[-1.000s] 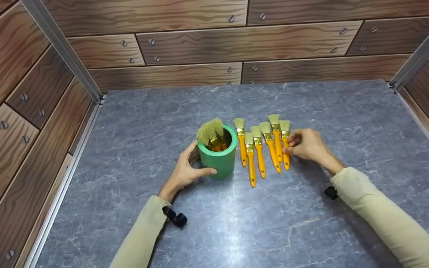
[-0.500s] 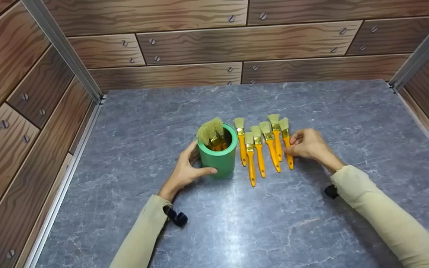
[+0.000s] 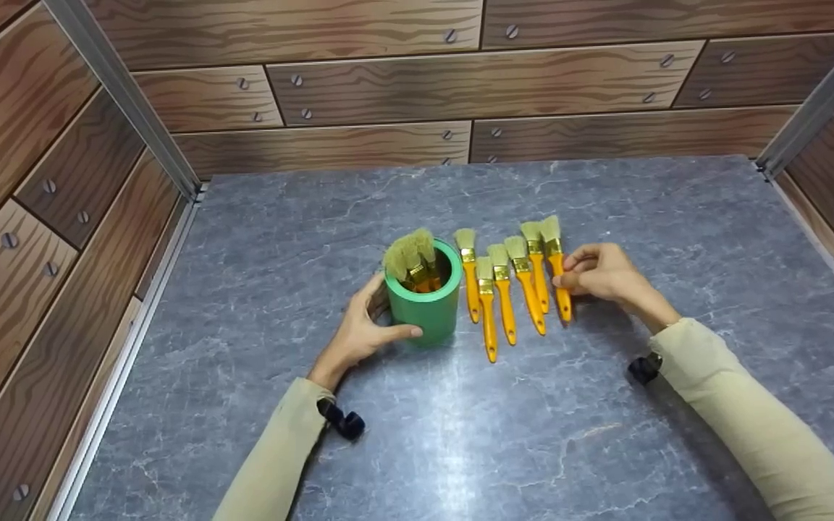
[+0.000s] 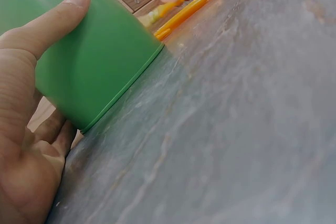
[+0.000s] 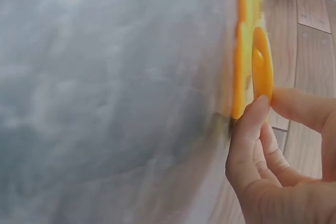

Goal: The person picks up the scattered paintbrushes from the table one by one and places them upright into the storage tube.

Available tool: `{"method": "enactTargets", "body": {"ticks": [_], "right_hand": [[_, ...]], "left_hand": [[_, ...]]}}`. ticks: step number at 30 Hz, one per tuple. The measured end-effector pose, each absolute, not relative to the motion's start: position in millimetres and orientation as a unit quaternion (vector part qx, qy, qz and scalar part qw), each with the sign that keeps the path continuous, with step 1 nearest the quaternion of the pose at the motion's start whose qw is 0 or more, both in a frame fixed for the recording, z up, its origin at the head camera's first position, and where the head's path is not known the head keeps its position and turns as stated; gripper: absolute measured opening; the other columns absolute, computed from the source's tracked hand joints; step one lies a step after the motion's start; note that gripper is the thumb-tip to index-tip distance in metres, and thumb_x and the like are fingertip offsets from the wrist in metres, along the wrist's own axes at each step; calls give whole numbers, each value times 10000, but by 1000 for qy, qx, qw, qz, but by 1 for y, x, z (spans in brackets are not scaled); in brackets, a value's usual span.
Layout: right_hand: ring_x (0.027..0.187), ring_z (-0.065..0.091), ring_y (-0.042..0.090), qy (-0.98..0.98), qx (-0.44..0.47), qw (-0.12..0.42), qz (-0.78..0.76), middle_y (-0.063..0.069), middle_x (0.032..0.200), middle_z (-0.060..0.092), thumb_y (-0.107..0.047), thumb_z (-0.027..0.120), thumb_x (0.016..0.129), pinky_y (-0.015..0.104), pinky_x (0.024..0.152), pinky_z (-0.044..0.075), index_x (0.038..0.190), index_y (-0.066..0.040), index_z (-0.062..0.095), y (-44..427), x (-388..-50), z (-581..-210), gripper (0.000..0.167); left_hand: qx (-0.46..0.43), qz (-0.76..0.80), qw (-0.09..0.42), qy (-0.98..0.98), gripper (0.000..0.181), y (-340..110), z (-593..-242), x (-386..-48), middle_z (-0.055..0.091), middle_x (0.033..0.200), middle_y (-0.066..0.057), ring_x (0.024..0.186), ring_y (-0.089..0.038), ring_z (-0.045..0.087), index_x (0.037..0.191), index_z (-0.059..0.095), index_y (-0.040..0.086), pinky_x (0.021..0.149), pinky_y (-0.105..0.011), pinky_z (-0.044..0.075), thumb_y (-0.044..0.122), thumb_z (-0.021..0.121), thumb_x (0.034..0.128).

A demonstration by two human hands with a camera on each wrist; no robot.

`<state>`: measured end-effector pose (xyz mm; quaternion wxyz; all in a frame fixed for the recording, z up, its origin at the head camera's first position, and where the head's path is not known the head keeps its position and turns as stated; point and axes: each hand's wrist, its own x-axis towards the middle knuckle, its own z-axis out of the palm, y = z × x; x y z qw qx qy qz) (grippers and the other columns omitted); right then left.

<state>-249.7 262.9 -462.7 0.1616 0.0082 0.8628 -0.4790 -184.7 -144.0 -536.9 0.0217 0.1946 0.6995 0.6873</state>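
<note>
A green cup stands upright on the table, with several paintbrushes in it, bristles up. My left hand grips its side, thumb across the front; in the left wrist view the thumb presses on the green wall. To the right, my right hand pinches a paintbrush by its orange handle, between thumb and fingers. In the right wrist view that handle is raised off the tabletop. Several more paintbrushes lie side by side between the cup and my right hand.
The grey marbled table stretches around the cup and brushes. Wood-patterned walls enclose its back and sides, with metal posts in the corners. A black wrist camera sits at my left cuff.
My right hand has drawn the rightmost paintbrush slightly right, then lifted it up and away from the table. The left hand and cup have stayed put.
</note>
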Motion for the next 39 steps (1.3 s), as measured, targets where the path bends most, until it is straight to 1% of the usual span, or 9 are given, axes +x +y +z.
{"method": "enactTargets", "body": {"ticks": [5,7,12,17,21,24,28,33,39], "right_hand": [[837,693,113,845,-18,150,-514,54,996,643,-106,817,941,321,834,678,1190,74,610,261,-247,-450,371],[850,702,116,840,-30,140,-524,64,1021,657,-85,807,949,338,850,679,1210,86,608,260,-245,-444,371],[867,728,111,832,-52,117,-540,45,1043,697,-61,796,960,350,845,681,1265,93,624,257,-241,-431,383],[876,753,114,811,-67,101,-572,15,1029,702,-61,796,965,342,843,681,1280,101,625,251,-234,-418,394],[918,772,120,797,-86,82,-592,4,1036,717,-33,788,964,347,857,678,1269,116,623,244,-229,-410,378],[944,781,130,789,-99,65,-603,28,1070,754,-18,791,956,342,869,673,1251,122,637,239,-226,-405,361],[935,781,138,780,-110,45,-615,27,1060,787,-4,789,952,334,871,669,1230,129,651,231,-224,-400,337],[922,772,140,771,-123,31,-624,-22,1012,785,20,764,964,324,869,669,1216,128,655,221,-222,-394,296],[911,779,166,748,-144,21,-648,7,1016,788,63,739,965,351,863,674,1225,140,659,206,-220,-385,283]], "left_hand": [[193,688,21,700,1042,-144,-537,-185,522,1628,-18,1524,-235,474,1648,417,231,1287,-429,384,112,977,778],[192,685,24,702,1043,-144,-537,-185,515,1634,-11,1531,-230,465,1653,407,240,1287,-426,385,122,974,787],[191,683,27,704,1034,-145,-537,-185,509,1638,5,1536,-217,458,1656,400,255,1281,-419,396,115,964,800],[191,684,26,704,1032,-145,-537,-185,519,1630,-5,1528,-220,468,1652,407,241,1279,-423,397,101,964,796],[193,685,25,702,1032,-145,-537,-185,530,1622,-15,1520,-224,479,1648,414,226,1280,-426,397,92,968,788],[196,686,24,700,1034,-145,-537,-185,537,1614,-11,1512,-222,488,1642,422,229,1277,-420,401,90,974,779],[200,690,24,695,1025,-145,-537,-185,545,1606,2,1504,-210,497,1631,438,234,1273,-401,407,96,978,772],[201,690,23,695,1030,-145,-537,-185,539,1611,-7,1510,-218,490,1633,435,219,1277,-406,399,97,981,769],[196,687,22,699,1061,-145,-537,-186,522,1628,-28,1526,-245,471,1650,407,203,1286,-433,384,114,986,765]]}}
